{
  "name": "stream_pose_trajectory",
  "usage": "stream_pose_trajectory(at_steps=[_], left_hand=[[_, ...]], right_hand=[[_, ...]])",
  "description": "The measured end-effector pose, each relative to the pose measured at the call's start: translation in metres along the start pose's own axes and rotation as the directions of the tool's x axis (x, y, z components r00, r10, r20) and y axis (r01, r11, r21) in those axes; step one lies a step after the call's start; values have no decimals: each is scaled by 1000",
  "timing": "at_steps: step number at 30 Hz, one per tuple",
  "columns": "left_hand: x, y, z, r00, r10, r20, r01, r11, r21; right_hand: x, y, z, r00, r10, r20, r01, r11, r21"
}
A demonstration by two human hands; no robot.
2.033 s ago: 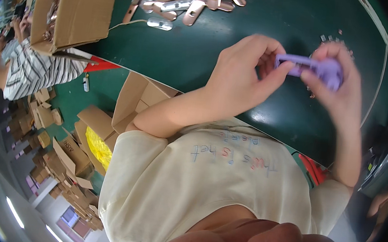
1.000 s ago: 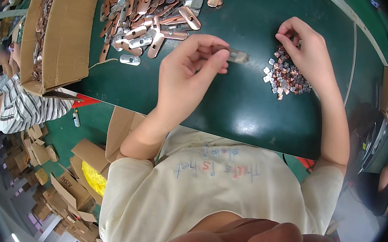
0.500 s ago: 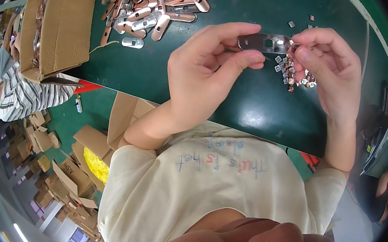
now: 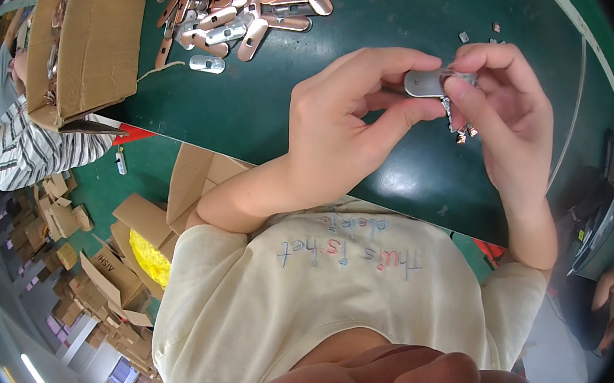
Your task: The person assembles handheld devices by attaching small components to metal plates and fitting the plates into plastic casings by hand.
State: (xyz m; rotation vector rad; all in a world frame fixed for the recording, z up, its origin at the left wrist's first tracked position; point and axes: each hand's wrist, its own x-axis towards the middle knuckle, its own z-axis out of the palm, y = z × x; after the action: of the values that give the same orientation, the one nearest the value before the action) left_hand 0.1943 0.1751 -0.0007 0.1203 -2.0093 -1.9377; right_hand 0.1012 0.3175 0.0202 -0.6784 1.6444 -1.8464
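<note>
Above the green table, both my hands hold one rounded metal plate (image 4: pixel 424 84) between them. My left hand (image 4: pixel 345 109) is closed, pinching its left end between thumb and fingers. The fingers of my right hand (image 4: pixel 513 112) close over its other end and hide the square hole there. Whether a small piece is also under those fingertips, I cannot make out. Just below the plate lie small square metal pieces (image 4: pixel 462 138), silver and copper-coloured, mostly covered by my right hand.
A heap of copper and silver plates (image 4: pixel 250 17) lies at the far left of the green table (image 4: pixel 320 66). Beside it stands a cardboard box (image 4: pixel 102 35). On the floor are open cartons (image 4: pixel 144 212), one with yellow plastic (image 4: pixel 150 257). A person in stripes (image 4: pixel 49 153) is at left.
My left hand has moved right along with the plate. My right fingers now wrap over the plate's right end, covering the hole that showed before.
</note>
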Motion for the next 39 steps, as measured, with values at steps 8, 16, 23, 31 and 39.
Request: stream_pose_trajectory(at_steps=[8, 16, 23, 31, 39], left_hand=[[10, 11, -22, 963, -269, -38, 250, 933, -259], [16, 20, -43, 963, -262, -65, 241, 943, -230], [23, 29, -49, 989, -112, -93, 86, 966, -243], [35, -14, -22, 937, -313, 157, 349, 873, -341], [14, 28, 4, 963, -230, 143, 264, 918, -296]], right_hand=[[27, -14, -12, 986, 106, 129, -103, 994, -28], [145, 20, -175, 935, -129, -329, -169, 655, -737], [91, 13, -109, 926, -203, -317, -10, 829, -559], [26, 57, -186, 564, -256, -785, 25, 955, -294], [18, 46, -133, 667, -388, -636, 50, 875, -481]])
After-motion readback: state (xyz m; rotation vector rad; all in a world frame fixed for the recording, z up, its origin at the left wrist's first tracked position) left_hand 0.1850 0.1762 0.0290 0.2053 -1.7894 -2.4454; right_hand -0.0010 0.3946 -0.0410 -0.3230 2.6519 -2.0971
